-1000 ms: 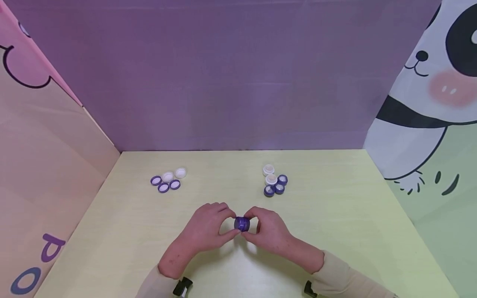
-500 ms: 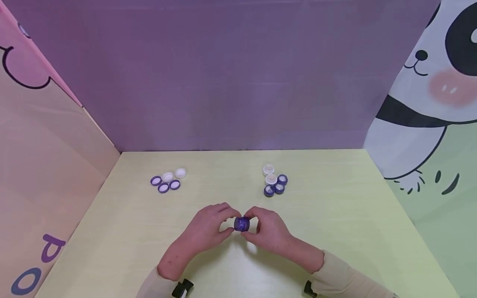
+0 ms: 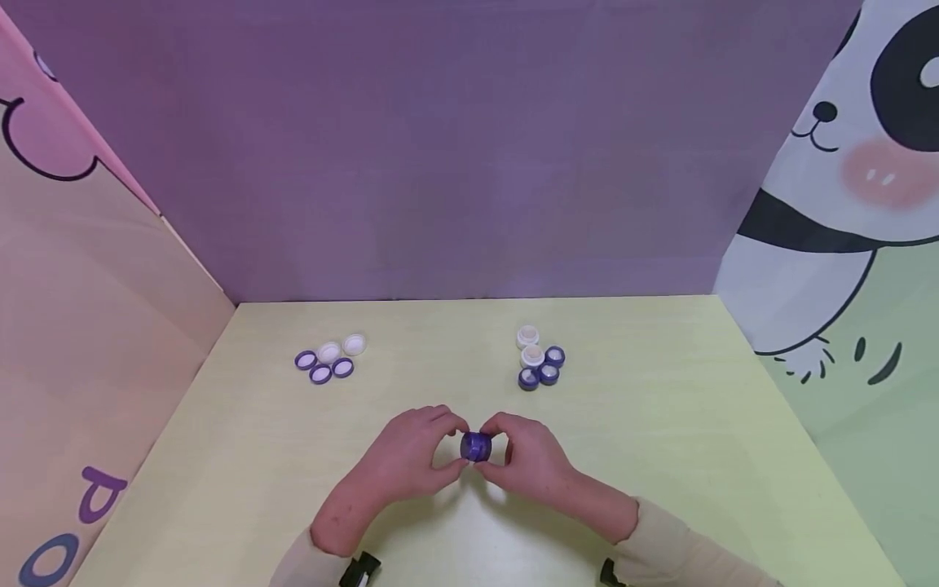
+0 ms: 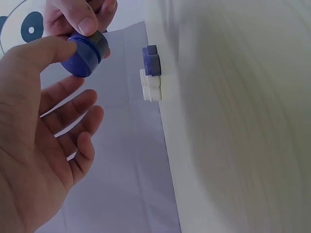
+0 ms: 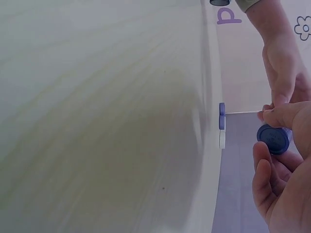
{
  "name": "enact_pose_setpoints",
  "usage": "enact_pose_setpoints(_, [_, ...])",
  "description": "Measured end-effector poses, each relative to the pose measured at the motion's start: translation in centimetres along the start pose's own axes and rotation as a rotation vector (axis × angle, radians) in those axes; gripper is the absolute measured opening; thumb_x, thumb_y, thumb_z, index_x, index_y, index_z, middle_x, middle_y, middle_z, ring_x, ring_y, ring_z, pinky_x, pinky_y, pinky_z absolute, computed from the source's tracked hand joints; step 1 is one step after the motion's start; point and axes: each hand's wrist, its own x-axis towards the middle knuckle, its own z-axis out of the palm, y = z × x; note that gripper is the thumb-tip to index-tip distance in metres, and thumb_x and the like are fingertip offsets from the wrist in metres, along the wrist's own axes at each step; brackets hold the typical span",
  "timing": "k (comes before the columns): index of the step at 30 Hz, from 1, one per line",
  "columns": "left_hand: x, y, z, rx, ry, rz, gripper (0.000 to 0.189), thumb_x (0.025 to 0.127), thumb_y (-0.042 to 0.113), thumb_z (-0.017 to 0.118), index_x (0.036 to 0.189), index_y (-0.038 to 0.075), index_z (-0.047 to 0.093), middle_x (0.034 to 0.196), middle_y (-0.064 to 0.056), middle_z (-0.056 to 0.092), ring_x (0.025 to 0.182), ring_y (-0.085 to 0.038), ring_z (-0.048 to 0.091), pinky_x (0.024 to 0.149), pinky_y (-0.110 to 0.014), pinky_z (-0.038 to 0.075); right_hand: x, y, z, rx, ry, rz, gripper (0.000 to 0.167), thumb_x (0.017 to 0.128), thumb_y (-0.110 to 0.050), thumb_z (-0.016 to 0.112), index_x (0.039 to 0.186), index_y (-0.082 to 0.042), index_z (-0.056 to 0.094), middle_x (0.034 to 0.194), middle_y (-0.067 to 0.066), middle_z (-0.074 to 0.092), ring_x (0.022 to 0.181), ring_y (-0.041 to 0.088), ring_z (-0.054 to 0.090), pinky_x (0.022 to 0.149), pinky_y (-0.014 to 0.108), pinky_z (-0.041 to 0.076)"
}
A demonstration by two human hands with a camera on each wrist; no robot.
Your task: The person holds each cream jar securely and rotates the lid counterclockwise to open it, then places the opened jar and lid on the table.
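Observation:
A small blue-purple jar (image 3: 476, 447) with its lid on lies sideways between both hands, raised over the table. My left hand (image 3: 411, 456) pinches its left end between thumb and fingertip; the left wrist view shows the other fingers loosely curled below the jar (image 4: 86, 54). From the other side, my right hand (image 3: 531, 461) grips the right end with thumb and index finger. In the right wrist view the jar's round flat end (image 5: 273, 140) faces the camera, embossed with a faint mark.
Several loose lids, white (image 3: 354, 344) and purple-rimmed (image 3: 320, 374), lie at the back left of the pale table (image 3: 660, 424). Uncovered jars, white (image 3: 531, 355) and blue-purple (image 3: 528, 379), stand grouped at the back right. Printed cloth walls (image 3: 469, 163) enclose the table.
My left thumb and finger shifted around the jar's left end, the thumb drawing back half a second ago and now returned. My right hand kept its grip. The head view tilted slightly.

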Motion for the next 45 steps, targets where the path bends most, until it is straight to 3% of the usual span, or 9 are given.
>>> enact_pose_setpoints(5, [-0.03,0.05,0.10,0.092,0.022,0.008,0.032,0.087,0.046,0.067,0.101,0.018,0.070,0.091,0.006,0.063,0.080,-0.011,0.057,0.075,-0.033,0.049,-0.06,0.04,0.12,-0.005,0.005,0.011,0.027,0.077,-0.018,0.082,0.098,-0.018,0.065,0.088,-0.013,0.064,0.047,0.001,0.046,0.047,0.022,0.043])
enact_pose_setpoints(9, [-0.06,0.07,0.07,0.122,0.028,-0.003,0.041,0.085,0.052,0.068,0.108,0.018,0.068,0.096,0.006,0.062,0.082,-0.013,0.058,0.075,-0.034,0.049,-0.04,0.05,0.07,-0.006,0.008,0.023,0.028,0.077,-0.020,0.082,0.098,-0.019,0.065,0.088,-0.013,0.064,0.047,0.001,0.047,0.047,0.022,0.044])
enact_pose_setpoints(14, [0.03,0.13,-0.01,0.056,0.047,0.032,0.046,0.079,0.043,0.077,0.118,0.022,0.064,0.102,0.007,0.061,0.085,-0.012,0.058,0.077,-0.034,0.050,-0.03,0.08,0.06,0.000,0.016,0.021,0.029,0.076,-0.020,0.082,0.099,-0.018,0.065,0.089,-0.012,0.064,0.047,0.001,0.047,0.048,0.022,0.044])
enact_pose_setpoints(22, [0.28,0.17,0.08,-0.011,0.090,0.101,0.037,0.076,0.022,0.082,0.110,0.027,0.067,0.096,0.009,0.060,0.077,-0.007,0.055,0.071,-0.028,0.049,0.01,0.10,0.07,0.001,0.018,0.013,0.029,0.076,-0.019,0.082,0.099,-0.018,0.065,0.087,-0.012,0.064,0.047,0.001,0.047,0.046,0.023,0.044])
enact_pose_setpoints(34, [0.38,0.55,0.06,-0.055,0.065,0.092,0.037,0.080,0.021,0.077,0.116,0.023,0.067,0.104,0.014,0.065,0.093,-0.007,0.062,0.083,-0.032,0.049,-0.18,-0.07,0.05,0.025,0.045,-0.001,0.033,0.075,-0.017,0.082,0.102,-0.017,0.062,0.081,-0.008,0.062,0.045,0.001,0.046,0.046,0.022,0.044])
enact_pose_setpoints(40, [0.36,0.36,0.25,-0.026,0.105,0.094,0.035,0.079,0.025,0.075,0.114,0.025,0.067,0.098,0.015,0.062,0.086,-0.006,0.059,0.078,-0.029,0.049,-0.30,-0.17,0.09,0.017,0.062,0.013,0.035,0.075,-0.018,0.083,0.102,-0.016,0.061,0.073,-0.004,0.058,0.046,0.000,0.047,0.047,0.022,0.043])
enact_pose_setpoints(45, [0.17,0.21,-0.15,-0.063,0.116,0.066,0.032,0.078,0.024,0.075,0.109,0.024,0.066,0.097,0.017,0.062,0.080,-0.007,0.057,0.074,-0.028,0.048,-0.34,-0.31,0.02,0.031,0.089,0.030,0.035,0.074,-0.018,0.084,0.100,-0.018,0.060,0.069,-0.004,0.058,0.046,0.001,0.047,0.046,0.023,0.043])
